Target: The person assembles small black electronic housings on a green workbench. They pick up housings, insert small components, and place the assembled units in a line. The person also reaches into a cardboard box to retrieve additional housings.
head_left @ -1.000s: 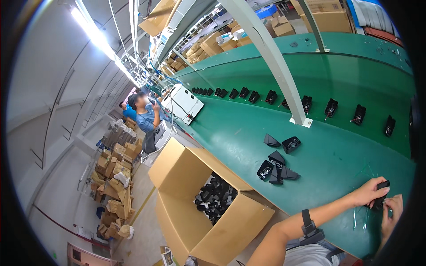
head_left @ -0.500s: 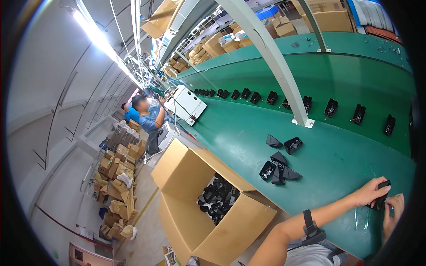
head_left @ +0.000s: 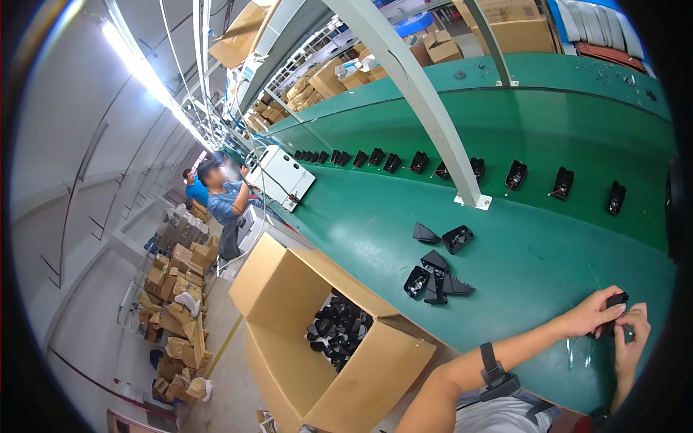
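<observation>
R hand (head_left: pixel 632 340) shifted up; both hands (head_left: pixel 595 310) at blk part (head_left: pixel 617 298) (strands (head_left: pixel 570 355) nearby).

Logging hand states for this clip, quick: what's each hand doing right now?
Left hand: closed, holding a black part.
Right hand: fingers curled at the same part; whether it grips cannot be told.

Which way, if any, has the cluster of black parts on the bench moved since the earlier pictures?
No. Judged against the post foot, the cluster of black parts keeps its place; the view shifted.
</observation>
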Action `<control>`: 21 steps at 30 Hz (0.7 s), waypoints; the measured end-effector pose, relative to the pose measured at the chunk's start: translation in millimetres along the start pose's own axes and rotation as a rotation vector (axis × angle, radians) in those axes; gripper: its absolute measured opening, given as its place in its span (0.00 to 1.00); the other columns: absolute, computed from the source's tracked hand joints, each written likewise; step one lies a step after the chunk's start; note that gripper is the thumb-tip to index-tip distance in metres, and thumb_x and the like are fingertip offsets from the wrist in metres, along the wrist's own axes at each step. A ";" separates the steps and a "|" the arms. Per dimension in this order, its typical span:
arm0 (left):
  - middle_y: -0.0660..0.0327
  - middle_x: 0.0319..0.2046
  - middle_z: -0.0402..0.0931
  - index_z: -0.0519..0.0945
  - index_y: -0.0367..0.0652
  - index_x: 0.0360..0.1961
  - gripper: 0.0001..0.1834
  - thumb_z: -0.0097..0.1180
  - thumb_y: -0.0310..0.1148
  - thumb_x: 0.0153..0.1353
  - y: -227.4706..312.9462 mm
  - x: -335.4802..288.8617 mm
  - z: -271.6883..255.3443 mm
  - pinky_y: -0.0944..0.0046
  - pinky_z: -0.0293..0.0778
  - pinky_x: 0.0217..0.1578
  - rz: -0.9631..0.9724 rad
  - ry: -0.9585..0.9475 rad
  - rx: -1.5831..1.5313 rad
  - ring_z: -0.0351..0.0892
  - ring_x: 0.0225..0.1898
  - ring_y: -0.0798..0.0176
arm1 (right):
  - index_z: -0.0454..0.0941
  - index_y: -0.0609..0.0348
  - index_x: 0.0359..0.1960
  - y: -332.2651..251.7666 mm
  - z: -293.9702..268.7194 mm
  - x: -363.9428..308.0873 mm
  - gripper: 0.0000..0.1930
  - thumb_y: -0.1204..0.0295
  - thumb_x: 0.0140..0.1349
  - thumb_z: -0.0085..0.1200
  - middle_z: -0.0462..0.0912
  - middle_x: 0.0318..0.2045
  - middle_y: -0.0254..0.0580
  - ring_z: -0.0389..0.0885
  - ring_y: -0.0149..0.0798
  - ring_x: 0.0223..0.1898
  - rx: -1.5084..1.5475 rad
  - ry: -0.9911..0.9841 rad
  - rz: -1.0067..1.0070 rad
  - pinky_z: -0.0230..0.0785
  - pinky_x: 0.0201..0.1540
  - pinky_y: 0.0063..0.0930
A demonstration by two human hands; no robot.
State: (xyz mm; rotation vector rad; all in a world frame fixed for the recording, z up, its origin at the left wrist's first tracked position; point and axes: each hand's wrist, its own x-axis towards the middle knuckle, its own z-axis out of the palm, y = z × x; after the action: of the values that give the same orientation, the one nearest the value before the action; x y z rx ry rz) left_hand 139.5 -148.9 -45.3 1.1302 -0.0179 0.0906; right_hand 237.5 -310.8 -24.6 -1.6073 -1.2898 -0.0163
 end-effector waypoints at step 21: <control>0.67 0.29 0.73 0.65 0.41 0.58 0.21 0.50 0.42 0.72 10.1 -6.0 4.2 0.76 0.63 0.19 0.091 0.085 0.104 0.68 0.22 0.79 | 0.78 0.62 0.36 -11.1 1.4 4.8 0.19 0.64 0.43 0.63 0.72 0.51 0.54 0.70 0.57 0.55 -0.079 -0.060 0.057 0.64 0.56 0.51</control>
State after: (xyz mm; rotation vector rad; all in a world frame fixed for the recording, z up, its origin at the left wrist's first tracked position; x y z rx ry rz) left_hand 132.8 -148.8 -34.8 1.2290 0.0117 0.2227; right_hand 230.8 -307.6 -15.0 -1.7229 -1.3023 0.0164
